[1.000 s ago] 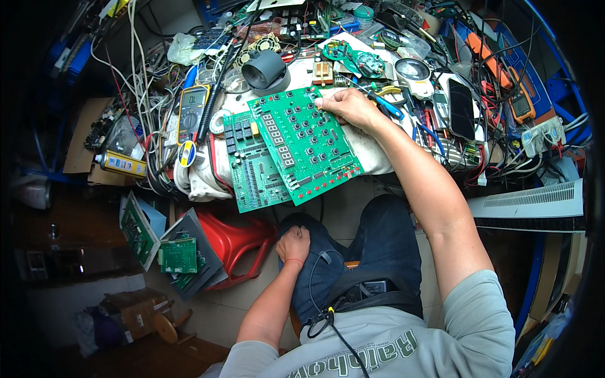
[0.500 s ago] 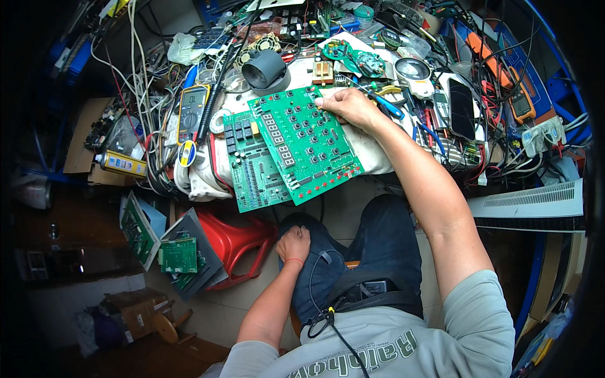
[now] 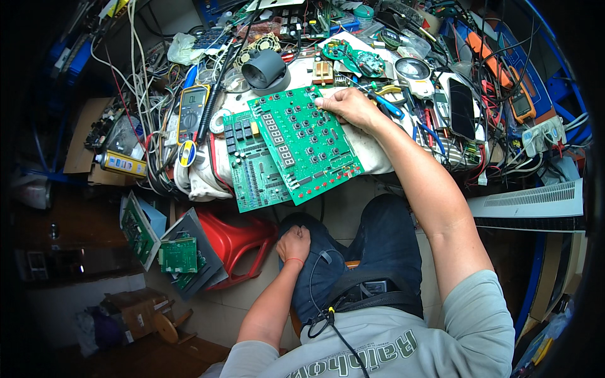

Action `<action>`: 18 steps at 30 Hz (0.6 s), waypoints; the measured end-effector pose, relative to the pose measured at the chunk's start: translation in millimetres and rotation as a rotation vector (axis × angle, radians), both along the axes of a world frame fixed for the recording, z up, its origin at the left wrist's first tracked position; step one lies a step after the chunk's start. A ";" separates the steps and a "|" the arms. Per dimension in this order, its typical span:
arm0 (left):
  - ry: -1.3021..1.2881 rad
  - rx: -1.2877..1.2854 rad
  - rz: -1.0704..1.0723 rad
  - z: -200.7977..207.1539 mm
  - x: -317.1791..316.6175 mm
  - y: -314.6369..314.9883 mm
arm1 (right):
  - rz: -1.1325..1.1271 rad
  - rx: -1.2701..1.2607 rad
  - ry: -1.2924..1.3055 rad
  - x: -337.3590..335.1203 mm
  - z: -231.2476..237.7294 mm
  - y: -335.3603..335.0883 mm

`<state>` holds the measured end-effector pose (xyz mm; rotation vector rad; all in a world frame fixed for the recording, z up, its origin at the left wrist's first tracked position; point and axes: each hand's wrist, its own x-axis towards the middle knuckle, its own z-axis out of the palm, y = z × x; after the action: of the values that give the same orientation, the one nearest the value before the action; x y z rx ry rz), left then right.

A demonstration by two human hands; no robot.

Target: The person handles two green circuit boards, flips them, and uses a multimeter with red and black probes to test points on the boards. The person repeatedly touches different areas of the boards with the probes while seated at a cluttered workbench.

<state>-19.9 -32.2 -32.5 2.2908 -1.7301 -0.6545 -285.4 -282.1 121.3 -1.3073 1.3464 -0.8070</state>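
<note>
My right hand [image 3: 354,108] pinches the upper right corner of a green circuit board [image 3: 296,135]. Along this board's left side runs a row of digit displays; black push buttons dot the rest, and small red parts line its lower edge. Partly beneath it lies a second green circuit board [image 3: 255,179], with black relays and a yellow part near its top. Both boards sit at the workbench's front edge and stick out past it. Closed in a loose fist, my left hand [image 3: 294,244] rests on my left thigh, with nothing visible in it.
A yellow multimeter [image 3: 192,110] stands left of the boards, near a grey cylindrical part [image 3: 265,70]. Pliers [image 3: 389,94], a phone [image 3: 462,108] and many cables crowd the right. Below the bench, more boards [image 3: 178,255] lean by a red plastic stool [image 3: 242,242].
</note>
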 end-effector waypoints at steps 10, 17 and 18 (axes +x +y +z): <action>-0.007 0.033 0.013 -0.7 0.1 -0.5 | 0.000 -0.003 -0.004 0.5 2.0 1.0; -0.014 0.000 0.003 -2.0 0.0 -0.2 | -0.024 0.011 -0.021 3.1 7.2 5.3; -0.018 0.000 0.003 -1.9 -0.1 -0.1 | -0.021 0.010 -0.023 3.1 6.9 5.0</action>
<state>-20.0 -32.3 -34.5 2.3059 -1.7350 -0.6349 -282.3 -277.0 128.3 -1.2740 1.3464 -0.8266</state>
